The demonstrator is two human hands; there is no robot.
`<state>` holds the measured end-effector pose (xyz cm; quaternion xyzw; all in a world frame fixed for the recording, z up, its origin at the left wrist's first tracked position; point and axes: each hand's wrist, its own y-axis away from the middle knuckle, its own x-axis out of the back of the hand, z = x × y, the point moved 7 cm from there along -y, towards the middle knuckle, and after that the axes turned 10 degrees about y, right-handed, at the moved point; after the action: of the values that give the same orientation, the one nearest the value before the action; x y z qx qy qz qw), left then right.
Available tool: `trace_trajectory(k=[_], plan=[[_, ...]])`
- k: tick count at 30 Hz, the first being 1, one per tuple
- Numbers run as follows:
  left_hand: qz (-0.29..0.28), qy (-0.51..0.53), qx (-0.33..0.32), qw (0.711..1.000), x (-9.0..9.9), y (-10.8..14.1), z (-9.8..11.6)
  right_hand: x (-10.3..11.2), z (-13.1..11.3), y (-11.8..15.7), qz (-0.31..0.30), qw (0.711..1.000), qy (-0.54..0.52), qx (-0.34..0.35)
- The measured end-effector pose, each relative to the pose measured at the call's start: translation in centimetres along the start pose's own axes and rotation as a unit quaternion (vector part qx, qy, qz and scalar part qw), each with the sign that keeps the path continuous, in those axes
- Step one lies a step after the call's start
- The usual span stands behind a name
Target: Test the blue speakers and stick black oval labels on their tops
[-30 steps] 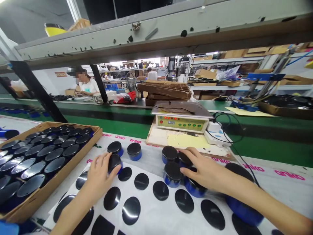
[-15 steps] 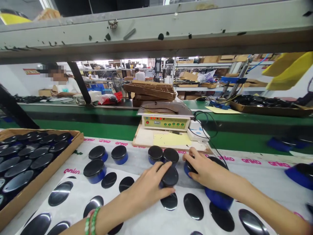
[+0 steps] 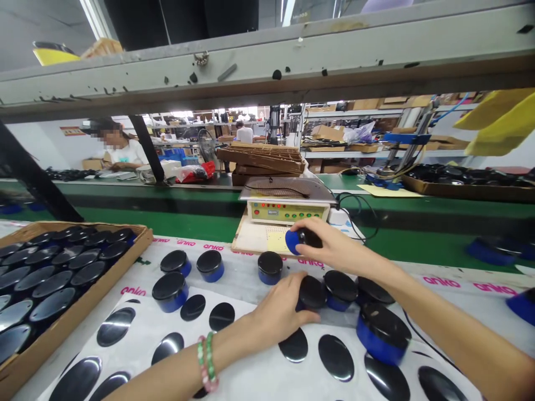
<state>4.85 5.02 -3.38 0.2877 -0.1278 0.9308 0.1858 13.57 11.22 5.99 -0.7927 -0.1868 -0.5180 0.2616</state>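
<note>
My right hand [image 3: 334, 245] holds a round black-and-blue piece [image 3: 292, 241] up on its side, its blue face turned left, in front of the control box. Lower down, my left hand [image 3: 278, 312] has its fingers and thumb around another black-topped blue piece [image 3: 311, 293] on the table. Touching or nearly touching that piece on its right is a similar round piece [image 3: 340, 288]. A larger one [image 3: 384, 331] sits under my right forearm, and a single one [image 3: 270, 266] stands behind my left hand. Flat black discs [image 3: 336, 356] lie on a white sheet below the hands.
A cardboard tray [image 3: 144, 245] full of black-topped pieces is at left. Several more pieces [image 3: 170, 291] stand beside it. A control box [image 3: 288, 211] with red lights is at the back, before a green conveyor belt [image 3: 200, 214]. A shelf beam [image 3: 267, 72] crosses overhead.
My right hand has lifted a round piece and tipped it on its side. My left hand and its piece have moved right. One piece now stands alone behind the left hand.
</note>
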Motion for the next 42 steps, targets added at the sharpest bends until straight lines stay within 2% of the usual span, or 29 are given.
trace_trajectory(k=[2,4,7,9,11,14,16,20,23,25,28,30,32,34,38,40,42], plan=[[0.001,-0.014,-0.015,1.000,-0.3,-0.5,0.3,1.4,0.0,0.8,0.030,0.999,-0.023,0.000],[0.007,-0.038,-0.029,0.999,0.1,0.2,1.1,2.0,-0.3,1.6,0.041,0.998,-0.039,0.003],[0.032,-0.082,-0.038,0.995,2.4,3.0,2.3,2.1,-1.5,2.3,0.043,0.997,-0.057,0.024],[0.067,-0.119,-0.025,0.990,5.1,5.4,2.1,1.9,-3.2,2.3,0.040,0.995,-0.073,0.054],[0.117,-0.163,0.002,0.980,8.8,7.5,1.0,1.0,-5.7,1.8,0.010,0.991,-0.088,0.095],[0.169,-0.228,0.045,0.958,14.0,8.8,-1.7,-2.2,-9.6,0.5,-0.077,0.984,-0.080,0.137],[0.162,-0.256,0.057,0.951,16.2,8.2,-3.7,-4.8,-11.2,-1.0,-0.108,0.983,-0.060,0.133],[0.079,-0.266,0.058,0.959,17.3,6.0,-7.2,-9.5,-11.8,-4.3,-0.125,0.989,-0.011,0.080],[0.070,-0.275,0.071,0.956,18.1,5.4,-8.6,-11.3,-11.9,-6.1,-0.134,0.989,0.020,0.055],[0.070,-0.280,0.084,0.954,18.9,5.6,-9.2,-11.6,-12.5,-6.7,-0.140,0.988,0.027,0.062],[0.048,-0.280,0.104,0.953,20.1,6.4,-9.6,-10.8,-13.5,-6.8,-0.151,0.983,0.023,0.107],[0.043,-0.279,0.114,0.953,20.7,7.1,-9.3,-9.8,-12.9,-6.4,-0.158,0.979,0.033,0.127],[0.046,-0.274,0.111,0.954,20.6,7.5,-8.2,-9.0,-10.8,-5.8,-0.166,0.977,0.069,0.112],[0.045,-0.263,0.090,0.960,19.5,7.3,-6.5,-8.8,-7.9,-5.0,-0.184,0.974,0.112,0.076],[0.016,-0.220,0.029,0.975,14.8,5.2,-3.3,-9.3,-3.5,-3.5,-0.211,0.965,0.151,0.022],[-0.015,-0.182,0.001,0.983,11.9,3.5,-2.4,-9.0,-2.4,-3.2,-0.211,0.965,0.155,-0.002],[-0.051,-0.138,-0.016,0.989,9.4,2.0,-2.2,-7.8,-1.6,-2.7,-0.203,0.969,0.144,-0.016]])
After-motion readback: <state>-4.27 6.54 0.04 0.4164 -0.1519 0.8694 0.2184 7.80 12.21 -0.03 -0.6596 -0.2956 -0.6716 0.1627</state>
